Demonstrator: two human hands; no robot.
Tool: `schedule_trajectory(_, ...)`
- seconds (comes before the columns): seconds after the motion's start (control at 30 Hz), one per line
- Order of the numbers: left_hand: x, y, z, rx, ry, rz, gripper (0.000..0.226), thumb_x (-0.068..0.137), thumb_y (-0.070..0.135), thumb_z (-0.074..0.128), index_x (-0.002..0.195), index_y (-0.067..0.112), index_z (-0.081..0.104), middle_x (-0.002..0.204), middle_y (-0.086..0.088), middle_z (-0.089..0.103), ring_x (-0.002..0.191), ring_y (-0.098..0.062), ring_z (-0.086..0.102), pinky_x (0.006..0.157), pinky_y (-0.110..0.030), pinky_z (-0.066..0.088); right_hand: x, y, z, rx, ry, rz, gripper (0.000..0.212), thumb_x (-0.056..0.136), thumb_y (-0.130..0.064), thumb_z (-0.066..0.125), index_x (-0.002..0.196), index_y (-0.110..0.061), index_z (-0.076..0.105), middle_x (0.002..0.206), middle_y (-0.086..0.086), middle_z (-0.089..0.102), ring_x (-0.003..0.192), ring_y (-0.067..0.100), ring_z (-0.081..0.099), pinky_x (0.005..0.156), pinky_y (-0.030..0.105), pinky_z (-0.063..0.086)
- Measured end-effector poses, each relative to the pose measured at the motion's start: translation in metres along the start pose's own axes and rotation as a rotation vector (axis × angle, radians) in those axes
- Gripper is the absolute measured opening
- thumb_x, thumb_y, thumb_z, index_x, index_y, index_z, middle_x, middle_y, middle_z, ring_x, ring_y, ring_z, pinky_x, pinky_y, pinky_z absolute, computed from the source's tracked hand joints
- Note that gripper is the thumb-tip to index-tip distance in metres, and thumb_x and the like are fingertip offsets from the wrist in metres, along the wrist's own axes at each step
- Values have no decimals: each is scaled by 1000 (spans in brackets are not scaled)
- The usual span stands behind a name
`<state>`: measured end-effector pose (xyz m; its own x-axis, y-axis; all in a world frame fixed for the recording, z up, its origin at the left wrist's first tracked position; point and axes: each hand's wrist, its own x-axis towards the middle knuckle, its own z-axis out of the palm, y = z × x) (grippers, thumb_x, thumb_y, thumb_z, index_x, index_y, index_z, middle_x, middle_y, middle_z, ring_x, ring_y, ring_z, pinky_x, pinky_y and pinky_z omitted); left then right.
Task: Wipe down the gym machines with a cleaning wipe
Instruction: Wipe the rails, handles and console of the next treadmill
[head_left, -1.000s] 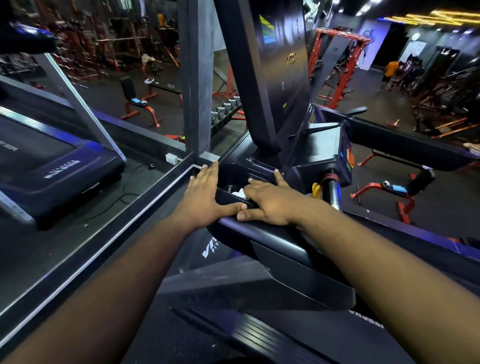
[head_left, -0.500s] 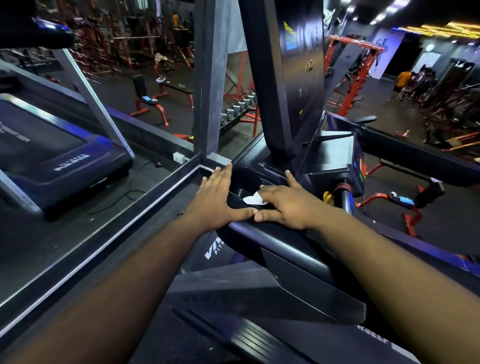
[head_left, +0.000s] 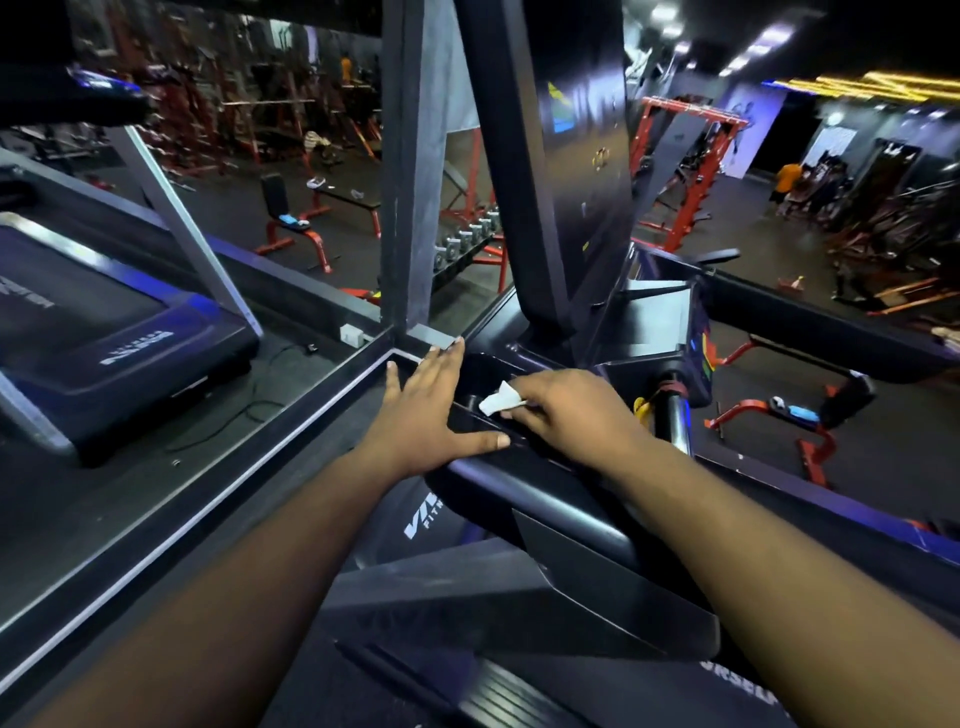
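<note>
Head cam: L hand (head_left: 426, 410) spread flat on treadmill console (head_left: 524, 483), R hand (head_left: 566, 410) pinching wipe (head_left: 498, 399).

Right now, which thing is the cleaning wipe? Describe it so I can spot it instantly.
Start at the tall black treadmill console in the middle, then drop to the dark recessed tray at its base. There the right hand pinches a small crumpled white cleaning wipe, the only pale thing among black plastic; the flat left hand beside it holds nothing.
</note>
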<state>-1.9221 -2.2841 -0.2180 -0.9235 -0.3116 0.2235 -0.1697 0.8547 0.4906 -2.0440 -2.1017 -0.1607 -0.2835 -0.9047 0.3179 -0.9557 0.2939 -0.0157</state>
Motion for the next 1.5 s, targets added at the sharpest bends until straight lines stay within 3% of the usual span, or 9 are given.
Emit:
schedule_trajectory(0.17, 9, 48, -3, -350, 168, 151, 77, 79, 81, 52, 136, 29, 61, 128, 12, 69, 121, -11, 61, 111, -44, 40, -21, 7, -20, 195, 190, 254, 29, 88, -45, 72, 110, -29, 61, 81, -6, 70, 73, 22, 64, 65, 36, 49)
schedule_trajectory(0.37, 20, 95, 8, -876, 82, 53, 12, 93, 22, 74, 94, 10, 76, 89, -8, 77, 79, -12, 67, 80, -36, 53, -50, 24, -31, 661, 206, 400, 28, 77, -35, 88, 85, -23, 63, 75, -2, 69, 64, 8, 55, 62, 32, 46)
schedule_trajectory(0.5, 25, 109, 17, -925, 6, 64, 9, 93, 13, 73, 100, 6, 74, 96, -13, 77, 84, -15, 68, 82, -37, 55, -71, 32, -44, 1017, 168, 491, 9, 94, -14, 72, 99, -6, 70, 80, 6, 72, 66, 7, 58, 62, 22, 47)
schedule_trajectory(0.7, 24, 146, 27, -994, -73, 41, 10, 97, 13, 69, 106, 9, 72, 94, -10, 75, 82, -14, 67, 78, -32, 55, -99, 37, -60, 1137, 231, 618, 8, 96, -5, 66, 99, 3, 66, 75, 5, 69, 62, 7, 59, 58, 16, 48)
schedule_trajectory(0.87, 20, 171, 33, -1085, -84, -51, 14, 100, 15, 64, 105, 3, 70, 78, -1, 70, 71, -12, 61, 70, -26, 51, -120, 42, -70, 1247, 349, 711, 10, 95, -13, 69, 95, -5, 64, 91, 22, 65, 82, 27, 61, 69, 32, 54)
schedule_trajectory(1.2, 17, 200, 42, -1007, -131, -52, 34, 96, 44, 67, 76, 16, 60, 76, -6, 69, 71, -15, 66, 77, -38, 55, -150, 50, -72, 1043, 478, 777, 11, 98, -12, 65, 88, -11, 66, 73, 9, 63, 63, 14, 56, 59, 27, 48)
schedule_trajectory(1.27, 17, 201, 44, -1032, -132, -29, 33, 89, 48, 75, 86, 18, 61, 91, -8, 72, 87, -24, 71, 86, -41, 57, -152, 48, -76, 1092, 507, 764, 11, 100, -11, 62, 89, -9, 64, 76, 9, 67, 66, 15, 62, 60, 27, 51)
schedule_trajectory(1.37, 17, 205, 44, -1167, -252, 49, 57, 85, 26, 82, 132, 23, 51, 127, -8, 67, 110, -20, 70, 99, -34, 55, -156, 47, -83, 1199, 537, 737, 13, 102, -9, 57, 89, -11, 60, 76, 3, 69, 68, 14, 67, 58, 27, 55)
schedule_trajectory(1.5, 18, 209, 44, -1067, -324, 92, 47, 89, 7, 76, 132, 13, 59, 113, -9, 74, 93, -15, 67, 82, -30, 55, -159, 52, -86, 1176, 587, 723, 13, 103, -12, 57, 91, -15, 62, 78, -1, 70, 70, 12, 63, 63, 26, 51)
